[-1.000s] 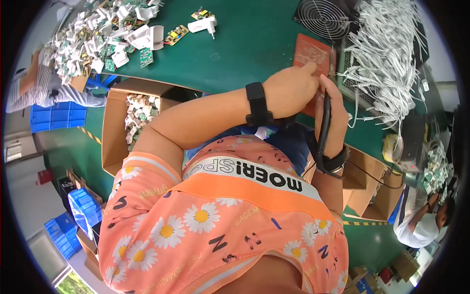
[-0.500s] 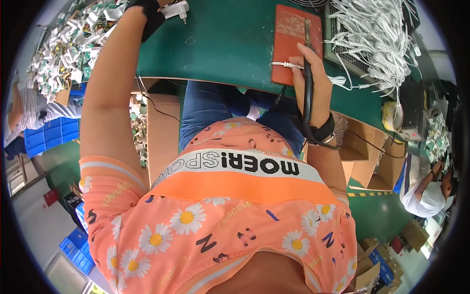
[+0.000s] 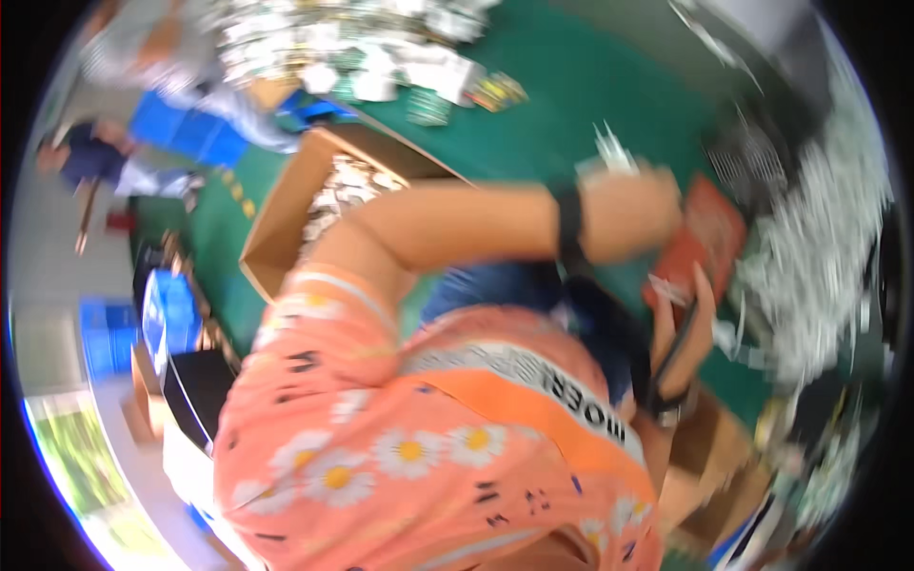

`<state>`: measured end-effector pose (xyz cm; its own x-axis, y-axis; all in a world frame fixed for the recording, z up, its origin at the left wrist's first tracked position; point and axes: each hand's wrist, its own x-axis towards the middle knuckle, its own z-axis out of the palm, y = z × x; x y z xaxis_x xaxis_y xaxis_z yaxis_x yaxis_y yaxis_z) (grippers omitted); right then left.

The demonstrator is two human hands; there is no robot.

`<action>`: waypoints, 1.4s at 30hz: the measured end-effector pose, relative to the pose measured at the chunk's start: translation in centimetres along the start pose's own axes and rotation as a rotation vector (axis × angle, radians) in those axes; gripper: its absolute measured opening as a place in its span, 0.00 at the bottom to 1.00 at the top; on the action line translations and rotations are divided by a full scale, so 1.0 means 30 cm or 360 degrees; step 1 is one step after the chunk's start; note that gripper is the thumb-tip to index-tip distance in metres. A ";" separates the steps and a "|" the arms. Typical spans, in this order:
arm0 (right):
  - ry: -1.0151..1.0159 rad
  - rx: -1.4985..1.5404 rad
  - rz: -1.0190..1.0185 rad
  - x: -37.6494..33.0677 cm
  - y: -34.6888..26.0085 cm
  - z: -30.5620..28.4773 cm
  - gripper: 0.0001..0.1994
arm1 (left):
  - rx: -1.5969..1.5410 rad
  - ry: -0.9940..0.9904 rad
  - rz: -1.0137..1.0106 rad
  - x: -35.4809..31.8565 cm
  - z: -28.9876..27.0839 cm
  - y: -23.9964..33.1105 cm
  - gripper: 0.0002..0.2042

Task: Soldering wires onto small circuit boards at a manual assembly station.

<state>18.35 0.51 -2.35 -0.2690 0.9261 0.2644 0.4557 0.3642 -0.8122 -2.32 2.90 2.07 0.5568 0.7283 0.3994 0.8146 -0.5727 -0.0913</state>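
Note:
The picture is blurred by motion. My left hand (image 3: pixel 636 211), with a black strap on its wrist, hovers over the near edge of a red-brown pad (image 3: pixel 716 231) on the green table (image 3: pixel 571 86). It seems to grip a small white part (image 3: pixel 609 148) that sticks out above the fingers. My right hand (image 3: pixel 687 314) is just below the pad and closed around a dark pen-like tool (image 3: pixel 678 344), whose tip points at the pad. My orange flowered shirt fills the lower middle.
An open cardboard box (image 3: pixel 286 214) of small parts stands left of my arm. White and green parts (image 3: pixel 371 52) are heaped at the table's far side, white cables (image 3: pixel 819 247) at the right beside a black fan (image 3: pixel 752 152). Another person (image 3: pixel 114 167) sits upper left near blue crates (image 3: pixel 167 314).
My left arm has swung back from the far-left parts heap to the pad, bringing a white part. My right hand stays by the pad with the tool. The view has tilted.

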 end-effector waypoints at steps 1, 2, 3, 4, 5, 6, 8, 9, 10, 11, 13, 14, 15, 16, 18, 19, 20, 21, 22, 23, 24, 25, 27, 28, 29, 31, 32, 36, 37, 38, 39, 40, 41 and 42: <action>0.0084 -0.0208 -0.0174 0.003 -0.010 0.006 0.23 | -0.0227 0.0072 -0.0194 -0.008 -0.010 0.049 0.07; 0.0086 0.0003 -0.0094 -0.003 -0.019 0.011 0.22 | -0.0408 0.0054 -0.0218 -0.025 -0.017 0.091 0.06; 0.0095 0.0088 0.0142 0.007 -0.019 0.017 0.22 | -0.0429 -0.0094 -0.0262 -0.038 -0.017 0.125 0.07; 0.0065 0.0160 -0.0054 0.027 -0.019 0.035 0.22 | -0.0519 -0.0013 -0.0312 -0.062 -0.019 0.148 0.07; 0.0110 0.0248 -0.0096 0.030 -0.019 0.040 0.21 | -0.0659 -0.0099 -0.0359 -0.080 -0.013 0.162 0.08; 0.0169 0.0311 -0.0113 0.035 -0.019 0.042 0.21 | -0.0632 0.0057 -0.0341 -0.097 -0.003 0.161 0.08; 0.0278 0.0252 -0.0203 0.025 -0.023 0.020 0.19 | -0.0894 0.0013 -0.0235 -0.133 0.018 0.155 0.08; 0.0324 0.0094 -0.0284 0.031 -0.023 0.017 0.19 | -0.0952 0.0168 -0.0226 -0.146 0.027 0.150 0.08; 0.0302 0.0322 -0.0121 0.028 -0.022 0.013 0.18 | -0.1073 0.0338 -0.0199 -0.151 0.037 0.139 0.09; 0.0351 0.0137 -0.0233 0.036 -0.026 0.004 0.19 | -0.1255 0.0241 -0.0321 -0.150 0.042 0.132 0.09; 0.0351 0.0423 -0.0029 0.025 -0.039 -0.004 0.19 | -0.1104 0.0295 -0.0508 -0.132 0.043 0.124 0.09; 0.0326 0.0541 0.0018 0.023 -0.048 -0.008 0.19 | -0.1086 0.0376 -0.0661 -0.117 0.036 0.121 0.10; 0.0377 0.0625 0.0070 0.024 -0.057 -0.006 0.19 | -0.1176 0.0339 -0.0692 -0.102 0.027 0.117 0.10; 0.0339 0.0723 0.0055 0.024 -0.065 -0.011 0.19 | -0.1215 0.0434 -0.0716 -0.085 0.016 0.120 0.11; 0.0418 0.0724 0.0115 0.025 -0.081 -0.023 0.20 | -0.1281 0.0344 -0.0676 -0.056 0.001 0.127 0.10; 0.0399 0.0749 0.0119 0.027 -0.087 -0.026 0.20 | -0.1280 0.0331 -0.0691 -0.048 -0.005 0.128 0.10; 0.0365 0.0792 0.0120 0.027 -0.092 -0.026 0.20 | -0.1262 0.0330 -0.0720 -0.042 -0.009 0.129 0.10; 0.0364 0.0786 0.0134 0.025 -0.096 -0.026 0.20 | -0.1273 0.0307 -0.0727 -0.039 -0.011 0.129 0.10; 0.0381 0.0795 0.0136 0.026 -0.097 -0.025 0.20 | -0.1277 0.0313 -0.0725 -0.037 -0.010 0.128 0.09; 0.0396 0.0805 0.0127 0.026 -0.095 -0.024 0.20 | -0.1275 0.0326 -0.0721 -0.036 -0.007 0.128 0.09; 0.0410 0.0812 0.0121 0.025 -0.094 -0.023 0.20 | -0.1282 0.0334 -0.0730 -0.038 -0.004 0.129 0.08; 0.0396 0.0811 0.0127 0.024 -0.091 -0.022 0.20 | -0.1279 0.0340 -0.0734 -0.039 -0.001 0.129 0.08; 0.0411 0.0794 0.0139 0.024 -0.086 -0.017 0.20 | -0.1290 0.0326 -0.0719 -0.042 0.001 0.129 0.08; 0.0410 0.0792 0.0138 0.024 -0.084 -0.015 0.20 | -0.1295 0.0318 -0.0707 -0.042 0.001 0.130 0.08; 0.0420 0.0789 0.0149 0.023 -0.083 -0.013 0.20 | -0.1296 0.0313 -0.0713 -0.043 0.000 0.130 0.08; 0.0419 0.0775 0.0109 0.025 -0.080 -0.012 0.20 | -0.1285 0.0335 -0.0705 -0.040 -0.001 0.129 0.08; 0.0413 0.0779 0.0073 0.025 -0.080 -0.011 0.21 | -0.1286 0.0347 -0.0709 -0.039 -0.002 0.130 0.08; 0.0379 0.0799 0.0052 0.022 -0.076 -0.008 0.21 | -0.1287 0.0317 -0.0699 -0.037 -0.001 0.128 0.07; 0.0394 0.0794 0.0064 0.022 -0.074 -0.008 0.21 | -0.1288 0.0317 -0.0701 -0.038 0.000 0.129 0.07; 0.0407 0.0793 0.0078 0.021 -0.071 -0.007 0.22 | -0.1260 0.0313 -0.0687 -0.038 0.001 0.129 0.07; 0.0420 0.0792 0.0093 0.020 -0.069 -0.006 0.22 | -0.1230 0.0308 -0.0674 -0.039 0.003 0.131 0.08; 0.0433 0.0791 0.0107 0.021 -0.066 -0.005 0.23 | -0.1200 0.0328 -0.0656 -0.039 0.005 0.132 0.08; 0.0433 0.0792 0.0107 0.023 -0.063 -0.002 0.23 | -0.1200 0.0304 -0.0660 -0.039 0.007 0.133 0.08; 0.0441 0.0820 0.0061 0.027 -0.060 0.002 0.23 | -0.1100 0.0362 -0.0578 -0.039 0.010 0.136 0.08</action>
<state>17.27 0.60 -0.71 0.0034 0.9541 0.2994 -0.0294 0.2994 -0.9537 0.40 -0.17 0.96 0.1697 0.8617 0.4782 0.6123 -0.4724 0.6340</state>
